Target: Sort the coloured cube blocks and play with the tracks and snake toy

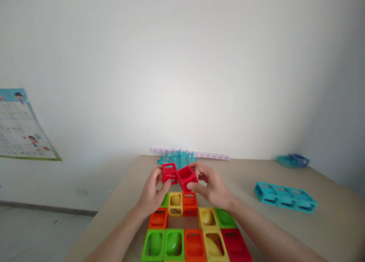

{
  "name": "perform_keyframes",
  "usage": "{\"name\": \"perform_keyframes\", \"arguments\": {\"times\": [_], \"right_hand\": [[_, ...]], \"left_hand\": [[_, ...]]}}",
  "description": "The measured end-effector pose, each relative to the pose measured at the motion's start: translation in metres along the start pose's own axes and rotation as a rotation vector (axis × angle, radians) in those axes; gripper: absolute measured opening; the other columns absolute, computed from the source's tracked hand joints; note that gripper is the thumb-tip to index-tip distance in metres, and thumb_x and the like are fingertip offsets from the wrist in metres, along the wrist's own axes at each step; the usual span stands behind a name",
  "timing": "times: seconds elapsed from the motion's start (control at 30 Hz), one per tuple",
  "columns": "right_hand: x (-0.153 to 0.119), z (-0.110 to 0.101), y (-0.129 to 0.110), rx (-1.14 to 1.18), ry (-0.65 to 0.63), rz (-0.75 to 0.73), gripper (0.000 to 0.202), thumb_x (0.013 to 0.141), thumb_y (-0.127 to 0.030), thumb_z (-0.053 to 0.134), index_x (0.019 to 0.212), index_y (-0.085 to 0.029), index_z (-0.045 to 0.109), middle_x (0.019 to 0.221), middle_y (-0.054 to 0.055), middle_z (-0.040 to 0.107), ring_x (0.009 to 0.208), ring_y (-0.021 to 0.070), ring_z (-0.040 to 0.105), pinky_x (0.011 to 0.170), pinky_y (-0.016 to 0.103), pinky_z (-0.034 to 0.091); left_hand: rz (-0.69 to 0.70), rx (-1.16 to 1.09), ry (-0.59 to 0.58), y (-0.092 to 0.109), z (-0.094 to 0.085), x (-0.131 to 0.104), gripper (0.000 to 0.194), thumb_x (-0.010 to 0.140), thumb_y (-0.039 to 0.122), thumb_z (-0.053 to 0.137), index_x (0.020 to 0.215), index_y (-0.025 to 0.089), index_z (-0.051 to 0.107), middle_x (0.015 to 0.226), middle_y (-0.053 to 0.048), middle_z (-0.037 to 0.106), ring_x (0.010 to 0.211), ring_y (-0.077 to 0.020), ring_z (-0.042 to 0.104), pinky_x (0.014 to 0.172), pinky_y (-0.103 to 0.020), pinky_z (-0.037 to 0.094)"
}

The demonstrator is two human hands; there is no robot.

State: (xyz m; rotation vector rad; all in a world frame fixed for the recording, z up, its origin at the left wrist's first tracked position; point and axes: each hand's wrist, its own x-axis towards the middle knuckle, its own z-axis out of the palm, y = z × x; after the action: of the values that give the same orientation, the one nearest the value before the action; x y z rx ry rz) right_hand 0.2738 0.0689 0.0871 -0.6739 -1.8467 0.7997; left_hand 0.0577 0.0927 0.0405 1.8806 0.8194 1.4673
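My left hand [154,189] grips a red hollow cube block [170,171] between thumb and fingers. A second red hollow cube block [186,175], tilted, is pinched in my right hand [212,184]. The two red blocks meet at their near edges; whether they are joined I cannot tell. Below both hands stands a layout of open-sided cube blocks in green [173,243], orange [195,245], yellow [215,246] and red [236,244], set side by side around a gap. Rounded pieces show inside several of them. My right forearm hides part of the layout's right side.
Three joined turquoise blocks [285,196] lie on the table [122,208] at right. Translucent teal pieces [178,159] and a patterned strip [212,155] are by the wall. A dark blue block [299,160] sits in the far right corner. A poster [25,127] hangs left.
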Motion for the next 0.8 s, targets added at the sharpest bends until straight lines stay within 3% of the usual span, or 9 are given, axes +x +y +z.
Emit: {"name": "perform_keyframes", "arguments": {"times": [0.1,0.23,0.37,0.5,0.6,0.7,0.8], "right_hand": [[-0.004,0.012,0.008,0.050,0.091,0.038,0.021,0.084,-0.029,0.066,0.080,-0.020,0.047,0.106,0.007,0.059,0.099,0.0195,0.059,0.077,0.031,0.051],[-0.011,0.021,0.011,-0.101,0.142,-0.069,0.018,0.086,-0.027,0.063,0.083,-0.021,0.047,0.109,0.009,0.058,0.100,0.0201,0.059,0.079,0.032,0.050],[-0.016,0.020,0.009,-0.376,0.028,-0.192,0.013,0.087,-0.021,0.058,0.087,-0.022,0.045,0.114,0.011,0.056,0.104,0.0210,0.056,0.086,0.035,0.046],[-0.016,0.019,0.011,-0.404,-0.013,-0.177,0.015,0.087,-0.012,0.051,0.093,-0.023,0.042,0.122,0.011,0.054,0.116,0.0217,0.051,0.093,0.038,0.044],[-0.015,0.021,0.012,-0.358,0.018,-0.135,0.021,0.088,-0.010,0.049,0.102,-0.023,0.041,0.123,0.011,0.053,0.119,0.0216,0.049,0.090,0.036,0.048],[-0.014,0.022,0.013,-0.337,0.045,-0.100,0.029,0.088,-0.009,0.045,0.114,-0.023,0.041,0.125,0.013,0.049,0.110,0.0206,0.054,0.081,0.033,0.052],[-0.015,0.021,0.013,-0.344,0.049,-0.084,0.040,0.086,-0.004,0.040,0.121,-0.022,0.041,0.120,0.012,0.052,0.107,0.0209,0.056,0.085,0.037,0.051]], "left_hand": [[-0.014,-0.190,0.107,0.001,0.001,0.001,0.021,0.083,0.025,0.061,0.093,0.022,0.043,0.096,-0.001,0.055,0.081,-0.0141,0.059,0.071,-0.026,0.050],[-0.022,-0.322,0.141,0.005,0.001,0.003,0.045,0.079,0.024,0.066,0.116,0.025,0.039,0.114,-0.006,0.055,0.096,-0.0185,0.061,0.079,-0.030,0.051],[-0.068,-0.264,0.070,0.005,-0.003,0.005,0.048,0.076,0.020,0.067,0.120,0.020,0.046,0.108,-0.006,0.060,0.094,-0.0181,0.061,0.083,-0.029,0.049],[-0.077,-0.208,0.036,0.005,-0.007,0.006,0.037,0.074,0.017,0.066,0.109,0.017,0.053,0.100,-0.005,0.064,0.089,-0.0178,0.061,0.080,-0.027,0.048],[-0.110,-0.211,-0.006,0.009,-0.009,0.004,0.042,0.074,0.017,0.067,0.113,0.019,0.051,0.107,-0.006,0.062,0.096,-0.0196,0.061,0.084,-0.028,0.048],[-0.101,-0.168,-0.112,0.014,-0.009,0.002,0.046,0.074,0.016,0.068,0.116,0.020,0.049,0.124,-0.010,0.055,0.110,-0.0235,0.058,0.091,-0.032,0.047],[-0.067,-0.115,-0.184,0.018,-0.008,0.001,0.045,0.075,0.019,0.069,0.116,0.021,0.049,0.130,-0.011,0.050,0.115,-0.0254,0.055,0.095,-0.035,0.046]]}}
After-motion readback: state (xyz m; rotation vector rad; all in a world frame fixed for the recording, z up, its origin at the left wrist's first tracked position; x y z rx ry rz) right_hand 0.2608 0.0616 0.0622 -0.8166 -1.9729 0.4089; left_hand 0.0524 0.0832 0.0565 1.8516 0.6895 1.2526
